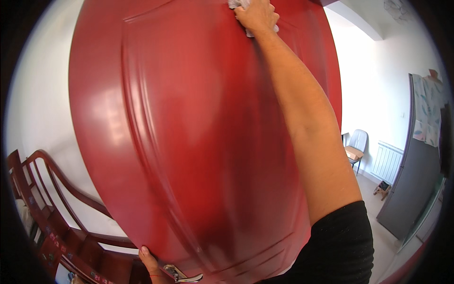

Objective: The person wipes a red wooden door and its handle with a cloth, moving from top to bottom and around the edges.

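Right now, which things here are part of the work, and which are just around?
In use:
- right hand, holding a pale cloth to the red door
- left hand, at the door's edge near the metal handle

Just around:
- grey chair
- white radiator
- dark wooden furniture

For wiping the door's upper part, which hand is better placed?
Likely the right hand: it holds the cloth up against the door. The left hand is low, at the door's edge beside the handle.
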Available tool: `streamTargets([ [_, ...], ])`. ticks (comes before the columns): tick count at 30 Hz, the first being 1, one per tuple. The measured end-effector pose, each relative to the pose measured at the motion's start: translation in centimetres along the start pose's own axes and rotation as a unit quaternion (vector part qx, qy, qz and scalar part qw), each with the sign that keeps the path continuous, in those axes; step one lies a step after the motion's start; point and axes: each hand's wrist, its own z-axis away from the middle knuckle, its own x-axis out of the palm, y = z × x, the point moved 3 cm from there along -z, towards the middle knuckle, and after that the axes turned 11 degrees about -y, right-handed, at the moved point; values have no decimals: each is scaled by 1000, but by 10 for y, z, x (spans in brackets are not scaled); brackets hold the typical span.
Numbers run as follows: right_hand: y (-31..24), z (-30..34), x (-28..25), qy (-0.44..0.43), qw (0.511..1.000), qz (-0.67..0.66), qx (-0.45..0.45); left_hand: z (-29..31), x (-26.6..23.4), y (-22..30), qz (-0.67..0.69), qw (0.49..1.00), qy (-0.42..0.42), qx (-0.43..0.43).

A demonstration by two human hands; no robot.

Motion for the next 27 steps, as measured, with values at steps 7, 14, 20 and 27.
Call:
streamTargets([
  [7, 152, 32, 3, -158, 961, 166, 154, -31, -7, -36, 75, 997, -19, 1],
  [14, 209, 110, -7, -104, 975, 193, -27, -45, 9, -37, 68, 995, 37, -55],
  [20, 215, 215, -16, -136, 975, 165, -54, -52, -1, -61, 111, 990, 38, -79],
  [27, 213, 369, -56, -199, 975, 80, -49, -50, -9, -64, 79, 996, -10, -48],
])
